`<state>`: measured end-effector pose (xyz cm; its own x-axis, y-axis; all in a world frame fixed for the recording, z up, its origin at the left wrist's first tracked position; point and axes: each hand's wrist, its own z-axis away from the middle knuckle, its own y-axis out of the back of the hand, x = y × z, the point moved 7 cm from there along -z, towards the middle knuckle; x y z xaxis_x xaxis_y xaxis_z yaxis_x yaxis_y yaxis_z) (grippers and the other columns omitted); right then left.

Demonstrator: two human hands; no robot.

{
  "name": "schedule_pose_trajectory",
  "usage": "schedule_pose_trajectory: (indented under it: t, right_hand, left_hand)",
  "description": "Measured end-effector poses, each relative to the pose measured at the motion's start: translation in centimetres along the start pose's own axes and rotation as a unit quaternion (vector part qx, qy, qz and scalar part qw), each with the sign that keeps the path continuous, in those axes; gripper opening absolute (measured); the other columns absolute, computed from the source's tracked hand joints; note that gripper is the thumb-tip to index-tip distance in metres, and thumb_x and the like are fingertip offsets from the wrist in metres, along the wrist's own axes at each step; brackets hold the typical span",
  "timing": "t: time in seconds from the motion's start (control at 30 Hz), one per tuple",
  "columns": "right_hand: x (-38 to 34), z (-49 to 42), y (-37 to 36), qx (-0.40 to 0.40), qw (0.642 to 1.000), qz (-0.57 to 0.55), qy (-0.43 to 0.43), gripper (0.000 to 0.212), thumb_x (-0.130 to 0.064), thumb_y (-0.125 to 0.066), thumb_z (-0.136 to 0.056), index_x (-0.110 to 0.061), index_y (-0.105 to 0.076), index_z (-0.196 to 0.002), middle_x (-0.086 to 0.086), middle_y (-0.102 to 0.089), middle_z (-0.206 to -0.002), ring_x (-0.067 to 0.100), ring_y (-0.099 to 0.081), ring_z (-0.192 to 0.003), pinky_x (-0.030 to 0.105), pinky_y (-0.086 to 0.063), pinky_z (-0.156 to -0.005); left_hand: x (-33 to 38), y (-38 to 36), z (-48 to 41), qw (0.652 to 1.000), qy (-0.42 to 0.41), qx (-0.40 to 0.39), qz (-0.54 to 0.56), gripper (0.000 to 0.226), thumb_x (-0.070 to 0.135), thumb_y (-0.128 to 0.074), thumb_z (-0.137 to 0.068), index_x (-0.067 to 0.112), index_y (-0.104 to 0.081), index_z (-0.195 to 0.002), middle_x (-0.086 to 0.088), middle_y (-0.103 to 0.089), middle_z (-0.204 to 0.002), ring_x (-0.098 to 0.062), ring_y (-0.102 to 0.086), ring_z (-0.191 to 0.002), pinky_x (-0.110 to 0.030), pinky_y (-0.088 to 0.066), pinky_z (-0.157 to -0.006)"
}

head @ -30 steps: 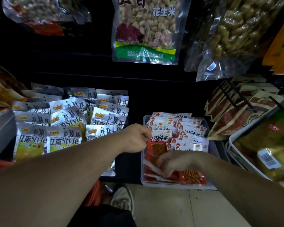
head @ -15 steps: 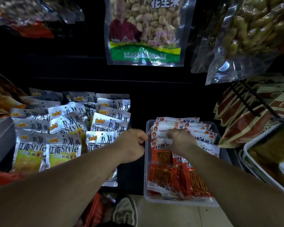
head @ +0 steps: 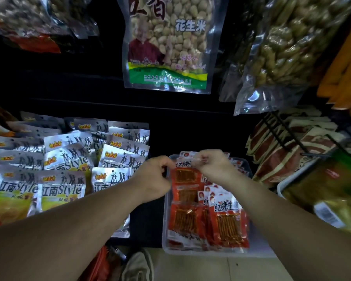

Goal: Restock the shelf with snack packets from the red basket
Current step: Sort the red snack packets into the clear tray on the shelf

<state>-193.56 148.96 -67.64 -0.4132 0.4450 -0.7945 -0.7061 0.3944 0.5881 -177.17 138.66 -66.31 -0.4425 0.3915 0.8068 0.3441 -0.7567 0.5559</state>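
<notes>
Red plastic fills the clear tray [head: 166, 245] on the shelf [head: 148, 224] in front of me: rows of stick-snack packets [head: 228, 226] lying flat and overlapping. I hold one red packet [head: 185, 175] at the far end of the tray by its top edge. My right grip [head: 212, 166] pinches the clear strip along that edge, near the right corner, with thumb and fingers pressed together on the film. My left grip [head: 157, 175] is curled at the top left corner of the same packet, fingertips pinching it just over the tray's left wall. The packet lies between my two grips, its printed face towards me and its lower part resting on the packets beneath. Left of the tray, well apart from my right grip and just beside my left wrist, silver packets [head: 61, 187] stand in overlapping rows. A peanut bag [head: 166, 43] hangs above. Down by my shoe [head: 138, 266], a slice of the red basket [head: 99, 266] shows at the bottom edge, well below both grips.
</notes>
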Motion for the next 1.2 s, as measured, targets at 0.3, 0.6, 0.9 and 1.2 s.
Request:
schedule_pose_trajectory:
  t: [0.3,0.6,0.9,1.2]
  right_hand:
    - [-2.9,4.1,3.0,-0.006,0.991,-0.13,-0.031,0.026,-0.034,-0.073,-0.098,-0.02,-0.071,-0.12,-0.003,-0.072,-0.118,0.017,-0.066,-0.112,0.033,-0.056,-0.095]
    - [-2.8,5.9,6.5,0.056,0.946,-0.306,-0.09,0.047,-0.019,-0.081,-0.091,-0.033,-0.058,-0.129,0.01,-0.078,-0.111,0.031,-0.076,-0.098,0.046,-0.06,-0.076]
    - [-3.3,6.8,6.6,0.003,0.973,-0.211,-0.098,0.031,-0.001,-0.073,-0.092,-0.022,-0.071,-0.115,0.009,-0.08,-0.103,0.037,-0.075,-0.104,0.069,-0.055,-0.093]
    - [-3.5,6.3,6.4,-0.045,0.961,-0.261,-0.075,0.068,0.003,-0.074,-0.092,-0.039,-0.056,-0.141,0.015,-0.077,-0.115,0.035,-0.074,-0.11,0.061,-0.055,-0.1]
  left_hand:
    - [3.7,0.9,0.5,0.988,-0.038,0.091,0.119,0.027,0.001,-0.079,-0.085,0.024,-0.066,-0.091,0.004,-0.07,-0.105,-0.001,-0.064,-0.098,-0.008,-0.049,-0.07]
    - [6.4,1.1,0.7,0.949,-0.019,0.146,0.279,0.032,-0.002,-0.081,-0.083,0.025,-0.072,-0.095,-0.001,-0.072,-0.1,-0.008,-0.071,-0.076,-0.013,-0.051,-0.055]
    - [7.2,-1.1,0.8,0.965,-0.021,0.023,0.259,0.075,-0.006,-0.083,-0.075,0.038,-0.062,-0.132,0.009,-0.078,-0.103,-0.007,-0.076,-0.085,-0.019,-0.057,-0.063]
    - [7.7,1.0,1.3,0.953,-0.036,0.135,0.269,0.051,0.003,-0.078,-0.089,0.034,-0.063,-0.127,0.004,-0.074,-0.108,-0.005,-0.073,-0.083,-0.018,-0.057,-0.061]
